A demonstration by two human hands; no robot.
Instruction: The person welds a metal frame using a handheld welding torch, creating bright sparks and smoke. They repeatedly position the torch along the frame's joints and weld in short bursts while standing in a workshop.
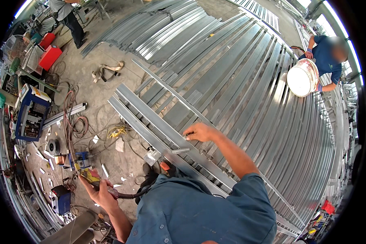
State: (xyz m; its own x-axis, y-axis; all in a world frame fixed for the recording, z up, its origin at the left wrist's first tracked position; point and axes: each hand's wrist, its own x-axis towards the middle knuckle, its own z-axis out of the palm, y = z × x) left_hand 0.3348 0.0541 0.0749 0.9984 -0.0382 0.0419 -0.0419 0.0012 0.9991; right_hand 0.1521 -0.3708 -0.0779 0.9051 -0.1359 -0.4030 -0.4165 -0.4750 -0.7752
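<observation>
My right hand (200, 132) rests with curled fingers on a long grey steel bar (158, 122) that lies across a wide stack of galvanised steel bars (248, 93). A short metal piece (180, 151) sits on the bar just below that hand. My left hand (101, 194) is low at the left, closed around the handle of a welding torch (90, 175) with a yellow-and-red head and a black ribbed cable (130, 196) trailing toward my blue shirt.
Cables and hoses (75, 122) lie coiled on the concrete floor beside a blue machine (31, 114) and red boxes (49, 57). A person in blue (327, 57) at the upper right holds a white bucket (301, 78). Another person (67, 16) stands at the top left.
</observation>
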